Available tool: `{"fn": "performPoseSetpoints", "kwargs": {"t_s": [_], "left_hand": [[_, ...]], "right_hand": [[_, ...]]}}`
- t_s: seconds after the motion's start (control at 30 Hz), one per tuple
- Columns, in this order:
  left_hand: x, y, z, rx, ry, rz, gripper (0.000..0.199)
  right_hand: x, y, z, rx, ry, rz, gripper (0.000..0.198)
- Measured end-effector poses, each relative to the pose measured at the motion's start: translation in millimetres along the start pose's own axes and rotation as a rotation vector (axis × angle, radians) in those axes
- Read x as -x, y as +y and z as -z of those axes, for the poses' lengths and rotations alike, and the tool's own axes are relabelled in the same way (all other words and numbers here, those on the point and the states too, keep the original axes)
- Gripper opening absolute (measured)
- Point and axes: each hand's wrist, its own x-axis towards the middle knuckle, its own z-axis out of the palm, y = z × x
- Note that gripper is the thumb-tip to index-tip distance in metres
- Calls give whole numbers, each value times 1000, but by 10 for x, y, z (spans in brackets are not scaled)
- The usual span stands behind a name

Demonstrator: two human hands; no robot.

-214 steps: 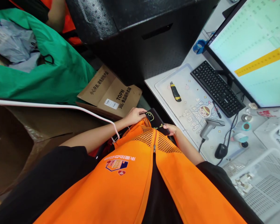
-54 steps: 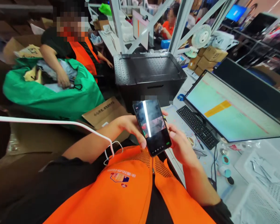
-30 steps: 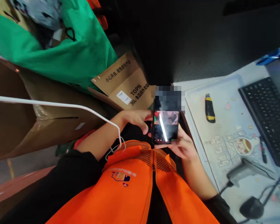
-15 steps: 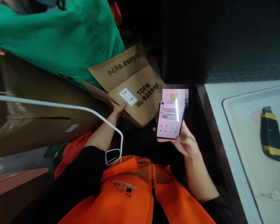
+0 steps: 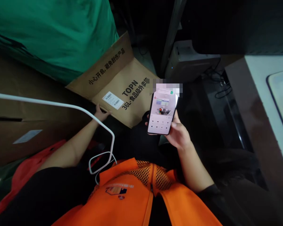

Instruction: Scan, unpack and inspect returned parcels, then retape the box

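Head camera: the right hand (image 5: 180,136) has fingers wrapped around the phone (image 5: 162,108), just right of the cardboard box (image 5: 126,94); the left hand (image 5: 101,115) has fingers grasping that box's edge beside its white label (image 5: 112,100).

There's room between right hand (image 5: 180,136) and desk (image 5: 259,70); white cable (image 5: 85,110) overhangs left wrist (image 5: 91,126).

Pixelated blocks mask the top of a slim black smartphone (image 5: 160,121), its pale screen's lettering too small to read; the right hand's (image 5: 180,135) fingertips disappear behind it. Fine print defies reading on a white paper label (image 5: 112,99) stuck to a brown cardboard carton (image 5: 122,89); whether the left hand (image 5: 101,114) grips the carton's edge is unclear. The frame crops a green fabric sack (image 5: 61,37).
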Motion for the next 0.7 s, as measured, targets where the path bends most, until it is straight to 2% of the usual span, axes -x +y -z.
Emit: {"fn": "performPoseSetpoints", "kwargs": {"t_s": [0.07,0.17,0.33,0.4,0.47,0.53,0.6,0.7], "left_hand": [[-101,-171,-18,-20,71,77,78],[-245,-258,-42,-53,158,125,67],[-219,-134,-7,-134,193,-99,43],[-144,-77,19,-89,188,-111,39],[-56,-34,46,-12,168,-83,36],[57,3,71,91,102,-105,31],[202,44,81,206,-53,-197,30],[437,117,49,383,-335,-332,49]], "right_hand": [[1,55,-120,21,20,-9,87],[-28,102,-269,52,26,42,79],[-170,215,-448,198,112,95,78],[-231,267,-491,245,154,95,77],[-295,300,-508,258,135,72,76],[-383,306,-488,251,41,14,78],[-530,302,-430,237,-87,-56,84],[-897,338,-302,246,-285,-211,96]]}}
